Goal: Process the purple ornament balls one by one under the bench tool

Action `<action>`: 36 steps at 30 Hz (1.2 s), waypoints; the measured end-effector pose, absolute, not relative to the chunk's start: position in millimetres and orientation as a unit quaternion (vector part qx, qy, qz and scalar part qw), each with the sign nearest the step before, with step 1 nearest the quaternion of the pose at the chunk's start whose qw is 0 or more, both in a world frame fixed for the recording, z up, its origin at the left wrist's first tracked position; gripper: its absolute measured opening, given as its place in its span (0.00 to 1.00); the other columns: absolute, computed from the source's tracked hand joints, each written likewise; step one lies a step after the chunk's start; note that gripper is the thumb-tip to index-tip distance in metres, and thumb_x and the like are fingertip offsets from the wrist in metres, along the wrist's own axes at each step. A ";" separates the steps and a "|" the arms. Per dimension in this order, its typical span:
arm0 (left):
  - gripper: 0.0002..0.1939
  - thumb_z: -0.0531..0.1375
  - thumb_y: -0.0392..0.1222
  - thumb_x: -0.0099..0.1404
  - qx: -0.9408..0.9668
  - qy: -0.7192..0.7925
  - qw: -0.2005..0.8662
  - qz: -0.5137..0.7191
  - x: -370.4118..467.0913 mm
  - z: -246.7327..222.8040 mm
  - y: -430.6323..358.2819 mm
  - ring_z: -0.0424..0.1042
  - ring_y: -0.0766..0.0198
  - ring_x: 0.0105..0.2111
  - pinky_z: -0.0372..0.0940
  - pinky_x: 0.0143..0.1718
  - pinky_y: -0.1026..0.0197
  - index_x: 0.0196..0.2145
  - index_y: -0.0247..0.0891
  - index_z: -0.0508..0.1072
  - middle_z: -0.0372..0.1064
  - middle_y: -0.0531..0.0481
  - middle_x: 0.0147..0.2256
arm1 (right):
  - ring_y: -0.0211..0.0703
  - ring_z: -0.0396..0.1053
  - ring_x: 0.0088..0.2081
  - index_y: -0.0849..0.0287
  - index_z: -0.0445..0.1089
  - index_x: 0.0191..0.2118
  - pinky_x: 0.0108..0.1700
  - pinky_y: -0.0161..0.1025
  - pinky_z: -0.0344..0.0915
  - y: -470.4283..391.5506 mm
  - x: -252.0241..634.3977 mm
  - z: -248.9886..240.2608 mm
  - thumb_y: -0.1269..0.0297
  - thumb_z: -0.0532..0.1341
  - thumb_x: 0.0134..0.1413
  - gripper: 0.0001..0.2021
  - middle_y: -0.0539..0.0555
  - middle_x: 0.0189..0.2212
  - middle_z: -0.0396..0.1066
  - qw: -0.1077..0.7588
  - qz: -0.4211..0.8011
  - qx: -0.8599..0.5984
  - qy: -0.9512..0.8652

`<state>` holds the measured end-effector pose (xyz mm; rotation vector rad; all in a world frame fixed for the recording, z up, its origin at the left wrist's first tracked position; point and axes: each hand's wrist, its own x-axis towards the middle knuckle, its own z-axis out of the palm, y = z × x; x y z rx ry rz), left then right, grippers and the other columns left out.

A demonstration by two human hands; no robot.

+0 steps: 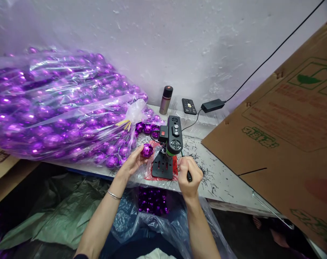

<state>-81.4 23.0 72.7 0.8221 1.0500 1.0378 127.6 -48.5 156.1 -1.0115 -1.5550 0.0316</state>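
Between the fingertips of my left hand [134,160] is a shiny purple faceted ball [146,150], held just left of a small black machine [175,135]. The machine has round vents, a side box with a red switch [162,133] and a slotted black base plate [162,165]. To its right, my right hand [189,174] is wrapped round a black handle [189,176]. A thin dark shaft shows above that fist; whether it joins the machine is hidden. More purple balls [148,128] lie on the table behind my left hand.
A big clear bag of purple balls [58,111] fills the left side. Behind the machine are a bottle [166,100], a phone [189,106] and a power adapter [213,105]. At right leans a cardboard box [282,136]. Dark scraps [213,180] litter the table; below, an open plastic bag [152,225] holds balls.
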 end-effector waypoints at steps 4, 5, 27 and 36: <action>0.28 0.62 0.62 0.67 0.340 0.461 0.683 0.453 -68.8 66.4 4.8 0.82 0.55 0.36 0.78 0.34 0.56 0.56 0.41 0.73 0.80 0.41 0.45 | 0.34 0.59 0.24 0.56 0.60 0.25 0.28 0.36 0.56 -47.4 128.7 169.8 0.70 0.52 0.70 0.18 0.47 0.21 0.59 0.579 0.030 -0.462 -0.671; 0.28 0.62 0.61 0.67 0.328 0.452 0.688 0.463 -64.2 63.9 1.5 0.82 0.55 0.38 0.79 0.38 0.55 0.57 0.41 0.73 0.80 0.41 0.46 | 0.34 0.59 0.24 0.56 0.60 0.25 0.28 0.36 0.56 -47.3 128.8 172.1 0.69 0.52 0.70 0.18 0.47 0.21 0.59 0.574 0.032 -0.466 -0.673; 0.29 0.71 0.50 0.61 0.713 0.510 0.212 0.431 -5.6 12.7 -0.6 0.75 0.46 0.53 0.70 0.56 0.43 0.57 0.40 0.72 0.76 0.41 0.51 | 0.34 0.63 0.26 0.56 0.61 0.27 0.31 0.35 0.60 -51.6 129.7 168.3 0.75 0.53 0.67 0.15 0.48 0.23 0.63 0.561 0.016 -0.459 -0.689; 0.32 0.68 0.54 0.65 0.712 0.503 0.181 0.456 -0.4 -4.7 -6.5 0.76 0.46 0.54 0.70 0.56 0.43 0.62 0.38 0.68 0.76 0.38 0.54 | 0.35 0.66 0.28 0.57 0.64 0.30 0.31 0.35 0.62 -53.8 130.5 150.5 0.78 0.52 0.65 0.13 0.49 0.25 0.66 0.572 -0.009 -0.438 -0.694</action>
